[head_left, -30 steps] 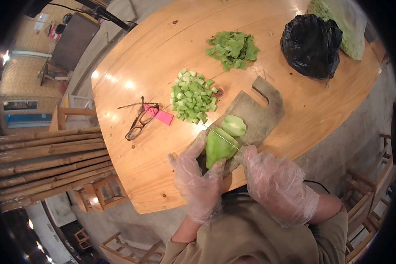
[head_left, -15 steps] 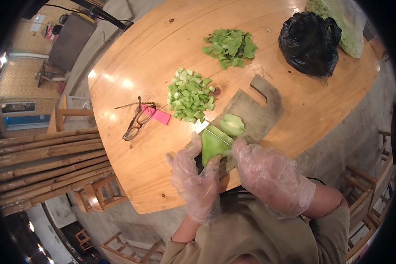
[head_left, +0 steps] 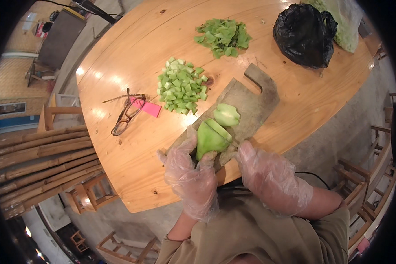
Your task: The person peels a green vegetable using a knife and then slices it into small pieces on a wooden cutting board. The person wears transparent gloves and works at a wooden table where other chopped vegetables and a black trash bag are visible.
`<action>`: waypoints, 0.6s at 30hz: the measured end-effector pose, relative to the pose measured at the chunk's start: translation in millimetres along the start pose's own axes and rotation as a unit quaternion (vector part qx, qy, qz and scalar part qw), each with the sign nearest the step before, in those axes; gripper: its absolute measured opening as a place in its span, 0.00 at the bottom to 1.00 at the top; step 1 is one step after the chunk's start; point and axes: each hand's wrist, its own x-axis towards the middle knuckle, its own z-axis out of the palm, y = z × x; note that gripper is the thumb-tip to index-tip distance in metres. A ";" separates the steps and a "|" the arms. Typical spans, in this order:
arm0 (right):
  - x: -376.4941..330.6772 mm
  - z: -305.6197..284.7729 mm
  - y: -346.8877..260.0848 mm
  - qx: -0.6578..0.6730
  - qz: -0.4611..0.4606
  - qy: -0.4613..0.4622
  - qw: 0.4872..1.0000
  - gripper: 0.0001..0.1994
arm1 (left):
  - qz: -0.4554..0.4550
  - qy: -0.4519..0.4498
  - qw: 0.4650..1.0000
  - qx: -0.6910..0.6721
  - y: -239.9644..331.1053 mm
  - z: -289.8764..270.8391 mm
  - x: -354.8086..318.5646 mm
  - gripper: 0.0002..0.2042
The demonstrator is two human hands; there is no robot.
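Observation:
A pale green chayote [head_left: 210, 141] lies on the worn wooden cutting board [head_left: 263, 99], close to its near end. My left hand [head_left: 191, 178], in a clear plastic glove, grips the chayote from its left and near side. In my right hand [head_left: 270, 176], gloved the same way, is a knife [head_left: 221, 133]; its handle is hidden by the fingers. The thin blade slants across the chayote, sunk into it, with a slice parting on its far side. Just beyond, a cut chayote piece [head_left: 226, 115] rests on the board, its pale face up.
Diced green pieces [head_left: 181, 86] are heaped left of the board, with chopped leaves [head_left: 224, 37] farther back. Eyeglasses [head_left: 128, 112] lie by a pink slip [head_left: 152, 109]. A black plastic bag [head_left: 304, 37] and a clear bag of greens [head_left: 347, 33] stand at the far right.
The knife has gone deeper into the chayote, and the slice now leans away from the rest. The view has shifted slightly, so the table things sit a little higher and farther left.

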 end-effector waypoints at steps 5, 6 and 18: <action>4.5 6.2 4.7 0.103 0.010 0.031 0.994 0.04 | -0.009 -0.011 1.000 0.006 8.0 -3.1 4.0 0.19; 5.4 4.3 7.7 0.122 -0.008 0.037 0.992 0.05 | -0.008 -0.011 1.000 0.010 8.6 -3.0 4.4 0.18; 30.8 -2.0 10.0 0.259 0.055 -0.042 0.963 0.07 | -0.003 0.014 1.000 0.010 5.8 -1.1 5.5 0.16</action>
